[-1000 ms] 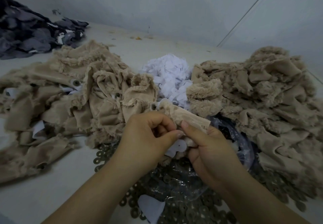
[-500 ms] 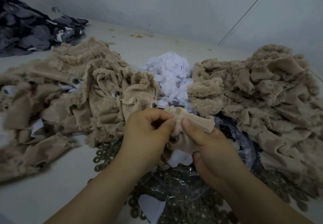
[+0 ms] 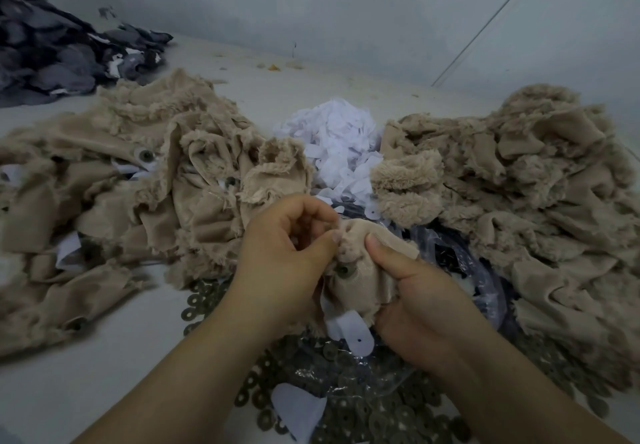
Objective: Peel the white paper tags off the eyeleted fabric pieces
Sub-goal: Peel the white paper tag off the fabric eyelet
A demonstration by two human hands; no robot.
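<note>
Soft, limp fabric piece [image 3: 360, 270], both hands pinching it.
Left hand [image 3: 287, 263] and right hand [image 3: 426, 301] grip near the eyelet [image 3: 343, 271]; the light paper tag [image 3: 349, 333] looks easiest taken by its loose end.

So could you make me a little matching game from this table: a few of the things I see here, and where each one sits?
Things:
1. dark grey fabric heap
2. pile of white paper tags
3. loose metal rings
4. fabric piece with an eyelet

Places:
A. held between the left hand and the right hand
B. far left corner of the table
C. spread on the table at the near edge, under the forearms
D. middle of the table, between the two beige fabric heaps

Pairs: 1-B, 2-D, 3-C, 4-A
</note>
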